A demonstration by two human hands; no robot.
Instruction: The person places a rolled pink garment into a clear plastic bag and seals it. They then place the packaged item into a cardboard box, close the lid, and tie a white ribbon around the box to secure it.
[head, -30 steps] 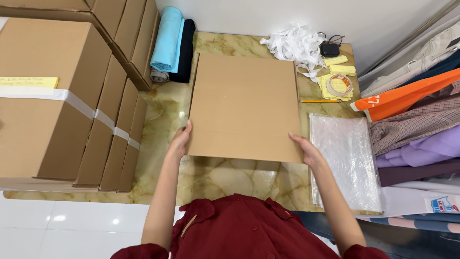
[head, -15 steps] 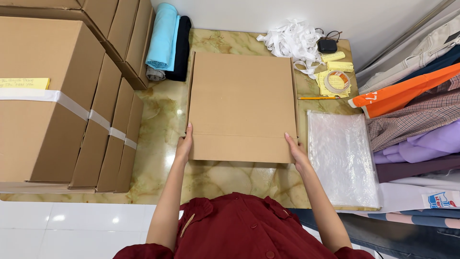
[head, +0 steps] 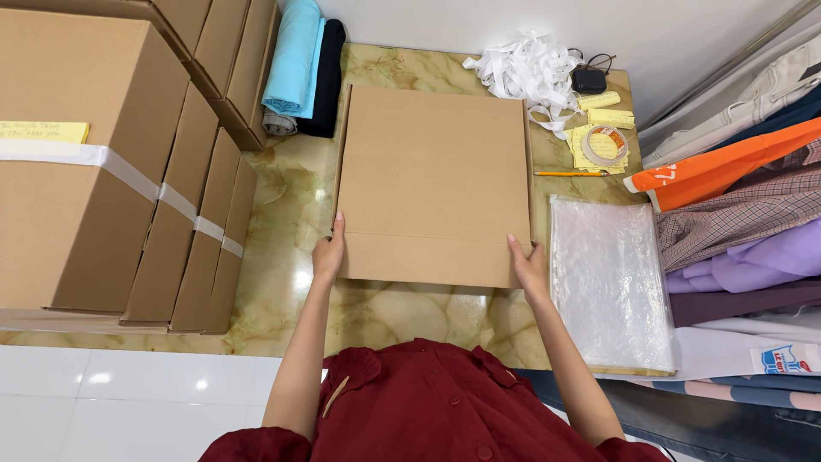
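1. We see a flat cardboard box [head: 434,184] lying in the centre of the frame on a marbled green-and-cream floor [head: 291,214].
2. Our left hand [head: 328,253] presses flat against the box's lower left edge, fingers straight and together, pointing up the frame.
3. Our right hand [head: 528,262] grips the lower right corner, fingers laid along the right edge; we cannot tell whether the thumb curls under the cardboard.
4. At the left of the frame stand taped cardboard cartons [head: 103,171] in a row, well apart from the flat box.
5. At the upper left, just beside the box's top corner, lie rolls of light blue and black fabric [head: 304,68].
6. At the upper right sit a heap of white strips [head: 522,68], a tape roll [head: 605,145] on yellow paper slips, and a yellow pencil [head: 571,174].
7. A clear plastic bag [head: 609,278] lies just to the right of the box, near our right hand.
8. Folded clothes [head: 744,214] in orange, plaid and purple are stacked along the right edge.
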